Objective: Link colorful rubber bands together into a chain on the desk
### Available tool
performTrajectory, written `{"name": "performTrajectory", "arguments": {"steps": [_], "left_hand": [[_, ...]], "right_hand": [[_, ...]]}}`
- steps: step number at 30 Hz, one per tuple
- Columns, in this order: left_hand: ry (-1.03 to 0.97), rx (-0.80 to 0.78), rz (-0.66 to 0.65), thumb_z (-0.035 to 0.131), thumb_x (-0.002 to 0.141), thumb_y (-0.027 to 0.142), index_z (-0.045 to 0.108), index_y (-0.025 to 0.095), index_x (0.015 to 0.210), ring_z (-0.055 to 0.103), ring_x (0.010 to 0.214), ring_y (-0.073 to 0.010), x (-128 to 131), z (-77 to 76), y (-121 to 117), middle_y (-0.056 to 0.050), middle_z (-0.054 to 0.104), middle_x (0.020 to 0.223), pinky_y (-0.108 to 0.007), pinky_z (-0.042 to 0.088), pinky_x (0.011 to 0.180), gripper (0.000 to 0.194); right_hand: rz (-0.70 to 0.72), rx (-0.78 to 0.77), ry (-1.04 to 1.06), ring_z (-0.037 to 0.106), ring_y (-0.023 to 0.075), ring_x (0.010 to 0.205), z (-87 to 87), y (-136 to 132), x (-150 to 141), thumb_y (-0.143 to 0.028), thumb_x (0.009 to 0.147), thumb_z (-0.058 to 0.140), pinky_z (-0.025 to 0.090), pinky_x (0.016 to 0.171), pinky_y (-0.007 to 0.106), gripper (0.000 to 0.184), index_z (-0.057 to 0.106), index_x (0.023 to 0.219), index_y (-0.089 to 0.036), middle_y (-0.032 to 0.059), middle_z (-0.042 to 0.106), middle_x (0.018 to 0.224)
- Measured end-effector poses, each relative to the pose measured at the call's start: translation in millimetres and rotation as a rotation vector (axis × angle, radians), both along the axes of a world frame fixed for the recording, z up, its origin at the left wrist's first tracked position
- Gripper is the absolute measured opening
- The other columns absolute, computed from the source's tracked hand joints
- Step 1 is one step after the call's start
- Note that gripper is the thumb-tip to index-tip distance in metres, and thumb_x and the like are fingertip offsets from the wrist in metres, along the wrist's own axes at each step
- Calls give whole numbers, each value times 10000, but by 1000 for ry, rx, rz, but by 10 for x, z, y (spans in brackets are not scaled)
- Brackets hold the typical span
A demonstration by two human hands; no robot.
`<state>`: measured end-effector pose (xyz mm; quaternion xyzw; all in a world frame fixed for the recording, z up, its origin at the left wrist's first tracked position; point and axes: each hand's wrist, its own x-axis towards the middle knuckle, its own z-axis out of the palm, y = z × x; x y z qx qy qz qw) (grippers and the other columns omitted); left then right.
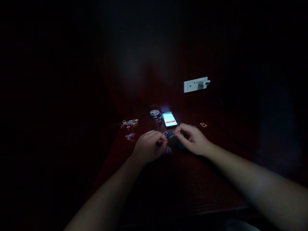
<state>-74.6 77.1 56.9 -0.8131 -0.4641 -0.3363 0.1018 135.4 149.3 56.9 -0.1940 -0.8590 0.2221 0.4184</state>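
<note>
My left hand (152,145) is closed in a pinch above the dark red table; what its fingertips hold, if anything, is too small to make out. Opposite it, my right hand (192,138) pinches a small teal elastic band (171,136), which shows in the narrow gap between the two hands. Just beyond the fingers lies a purple elastic band (166,133). Below the left fingertips is a small pile of purple bands (169,150), partly hidden by that hand.
Behind the hands a lit phone (170,120) lies beside a lidded clear jar (156,116). Mixed coloured bands (130,123) and purple bands (130,136) lie to the left, orange bands (203,124) to the right. A wall socket (196,85) holds a plugged-in adapter. Surroundings are very dark.
</note>
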Motion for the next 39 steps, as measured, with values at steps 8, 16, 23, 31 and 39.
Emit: {"name": "performTrajectory", "arguments": {"steps": [8,16,23,31,39], "left_hand": [[23,-14,14,561,850,226,598,199,783,556,699,-134,-11,2,7,12,609,730,-296,454,683,80],[24,-8,5,571,846,233,607,197,797,566,699,-131,-23,4,13,11,623,736,-292,450,676,70],[46,-32,36,559,849,245,608,198,805,571,706,-132,-25,-1,12,6,633,749,-288,447,682,81],[52,-57,48,551,850,259,615,201,803,565,707,-131,-24,-11,12,6,634,751,-290,440,684,98],[50,-100,361,552,845,287,627,207,807,584,701,-163,-310,84,87,-11,660,764,-301,447,684,116]], "right_hand": [[-114,32,-386,572,148,700,181,287,416,-212,827,571,418,642,266,97,625,755,-176,33,634,782],[-20,55,-548,571,138,687,55,264,290,-133,745,567,402,655,267,73,616,729,-184,13,642,752],[-96,79,-588,587,152,690,15,289,294,-147,746,567,404,658,279,85,637,733,-192,18,666,760],[-32,22,-643,586,151,667,-6,287,284,-164,729,592,419,638,290,83,664,743,-202,17,676,752],[-12,59,-592,593,167,728,-6,287,288,-193,805,536,444,699,308,96,625,769,-196,32,659,797]]}}
